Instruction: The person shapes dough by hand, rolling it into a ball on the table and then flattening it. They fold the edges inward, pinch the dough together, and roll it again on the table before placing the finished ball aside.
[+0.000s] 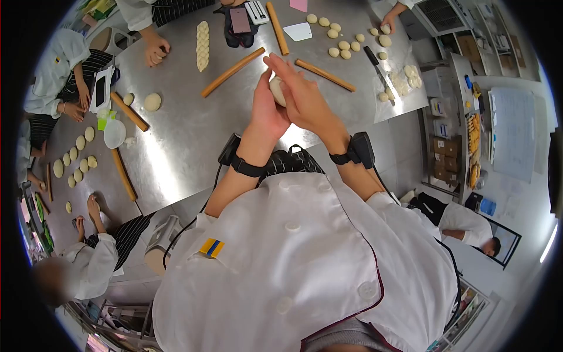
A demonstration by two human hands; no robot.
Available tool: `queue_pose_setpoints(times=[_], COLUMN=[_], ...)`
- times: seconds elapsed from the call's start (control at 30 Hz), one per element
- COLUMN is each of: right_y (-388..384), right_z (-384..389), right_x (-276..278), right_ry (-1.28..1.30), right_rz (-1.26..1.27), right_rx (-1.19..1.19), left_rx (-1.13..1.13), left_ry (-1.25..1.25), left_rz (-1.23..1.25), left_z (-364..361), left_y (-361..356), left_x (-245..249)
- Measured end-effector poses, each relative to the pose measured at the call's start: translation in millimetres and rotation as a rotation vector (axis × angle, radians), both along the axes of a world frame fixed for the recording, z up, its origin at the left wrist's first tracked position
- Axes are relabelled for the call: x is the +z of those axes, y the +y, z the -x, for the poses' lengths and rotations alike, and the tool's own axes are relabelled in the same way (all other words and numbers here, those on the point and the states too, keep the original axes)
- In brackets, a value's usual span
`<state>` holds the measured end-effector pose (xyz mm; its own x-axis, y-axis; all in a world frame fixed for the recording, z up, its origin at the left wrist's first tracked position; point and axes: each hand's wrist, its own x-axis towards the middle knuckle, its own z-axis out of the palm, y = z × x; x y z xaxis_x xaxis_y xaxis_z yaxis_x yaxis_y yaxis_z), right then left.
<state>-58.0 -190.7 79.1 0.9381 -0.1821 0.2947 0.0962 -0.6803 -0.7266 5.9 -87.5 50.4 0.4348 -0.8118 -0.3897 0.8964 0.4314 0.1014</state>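
A pale dough ball (277, 91) is pressed between my two palms, above the steel table (182, 126) near its front edge. My left hand (270, 108) cups it from the left side, fingers pointing up. From the right, my right hand (302, 97) covers it, its fingers stretched over the top. Only part of the ball shows between the hands. Just beyond my hands lie a wooden rolling pin (233, 72) on the left and another rolling pin (325, 75) on the right. Both wrists wear black straps with small devices.
A braided dough (202, 47), a phone (239, 20) and a white scraper (298, 31) lie farther back. A knife (379, 71) lies at the right beside dough balls (346, 45). Co-workers' hands (155, 48) rest at the table's edges. A bowl (115, 134) stands left.
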Motion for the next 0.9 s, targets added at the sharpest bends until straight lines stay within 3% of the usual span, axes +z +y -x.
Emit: queue_pose_setpoints(times=[0.07, 0.1, 0.17, 0.23, 0.37, 0.5, 0.57, 0.6, 0.67, 0.7, 0.8, 0.87, 0.9], right_y=[4.8, 6.5, 9.9, 15.1, 31.3, 20.9, 19.4, 17.9, 14.1, 12.9, 9.6, 11.9, 11.8], right_z=[2.3, 5.4, 10.2, -0.9, -9.2, -19.2, -15.2, -13.3, -9.1, -10.1, -15.8, -23.7, -23.7], right_x=[17.9, 11.3, -8.8, -5.1, 0.2, -8.7, -9.4, -2.7, 13.2, 10.0, -0.1, 2.5, 4.1], right_ry=[-0.17, -0.17, -0.156, -0.106, 0.113, -0.021, -0.188, -0.189, -0.222, -0.223, -0.245, -0.116, -0.12], right_rz=[0.508, 0.508, 0.267, 0.143, -0.373, -0.458, -0.166, -0.169, 0.633, 0.634, 0.429, -0.213, -0.212], right_rx=[-0.094, -0.093, -0.366, -0.352, -0.347, -0.27, -0.179, -0.174, -0.091, -0.094, -0.079, -0.041, -0.045], left_rx=[-0.039, 0.026, 0.095, 0.208, 0.274, 0.344, 0.207, 0.212, 0.086, 0.084, 0.121, 0.105, 0.101], left_ry=[-0.029, -0.099, -0.168, -0.404, -0.418, -0.419, -0.147, -0.148, -0.027, -0.029, -0.177, -0.065, -0.069], left_rz=[0.026, -0.036, -0.096, -0.13, -0.077, -0.122, -0.119, -0.121, -0.123, -0.121, 0.021, -0.118, -0.116], left_z=[0.2, 3.4, 9.9, 13.0, 13.6, 1.1, 3.2, 3.6, 4.2, 5.8, 14.7, 11.3, 7.8], left_y=[-1.4, -1.4, -2.7, -4.9, -9.5, -7.4, -0.2, 2.4, 3.9, 3.5, 1.9, -0.5, 0.6], left_x=[2.4, 3.8, 5.9, 1.1, -10.9, 4.3, 10.0, 15.8, 26.3, 18.1, -0.8, 9.8, 4.5])
